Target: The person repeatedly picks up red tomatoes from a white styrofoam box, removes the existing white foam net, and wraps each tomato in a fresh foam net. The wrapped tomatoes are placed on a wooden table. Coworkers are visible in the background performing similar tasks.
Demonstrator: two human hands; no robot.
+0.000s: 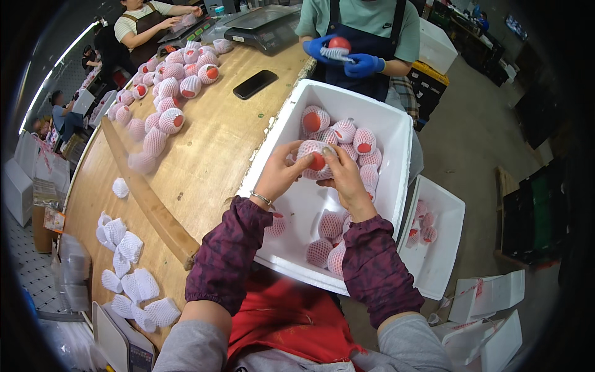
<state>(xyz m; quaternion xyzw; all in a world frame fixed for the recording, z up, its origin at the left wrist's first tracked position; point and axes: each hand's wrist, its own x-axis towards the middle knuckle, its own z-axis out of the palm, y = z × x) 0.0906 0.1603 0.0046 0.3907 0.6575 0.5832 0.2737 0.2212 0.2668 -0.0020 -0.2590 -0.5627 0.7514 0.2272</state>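
Observation:
Between them, my left hand [280,168] and my right hand [347,179] hold a round red fruit [317,161] in a white foam net sleeve. Its bare red skin shows through the sleeve's opening. The fruit is above a white styrofoam box [397,139]. Inside the box, several sleeved red fruits [365,141] are grouped at the far end and along the right wall. More sleeved fruits [320,252] rest at the near end, partly hidden by my right forearm. One sleeved fruit [277,224] lies by the left wall, partly behind my left wrist.
Left of the box, a wooden table [218,153] bears piled sleeved fruits [173,88], a wooden bar [148,195], empty foam sleeves [130,246], a phone [255,84] and a scale [262,30]. Across from me, a person's blue-gloved hands [344,58] hold a red fruit. Another styrofoam box [439,265] stands right.

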